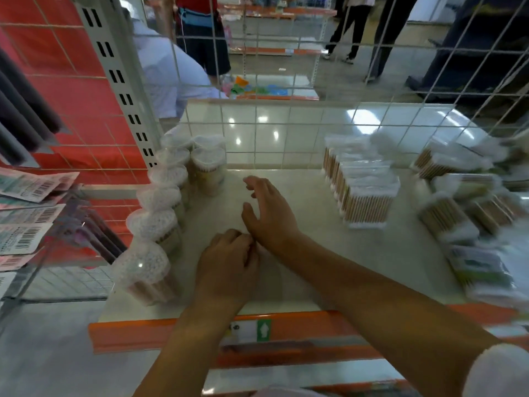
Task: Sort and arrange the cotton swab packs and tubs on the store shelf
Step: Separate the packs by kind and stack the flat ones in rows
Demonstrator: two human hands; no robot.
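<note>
Tubs (160, 222) run in a row front to back along the shelf (315, 253) at its left edge, just left of both hands. Left hand (229, 262) curled, empty; right hand (269, 213) spread wide, empty, reaching leftward. Packs (363, 193) sit well right.

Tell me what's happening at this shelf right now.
A person is arranging cotton swab stock on a store shelf. Both hands are over the bare middle of the shelf and hold nothing: the left hand is loosely curled, the right hand is open with fingers spread. Round tubs stand in a line along the left edge, upright packs sit in a neat row right of centre, and more packs lie jumbled at far right.
</note>
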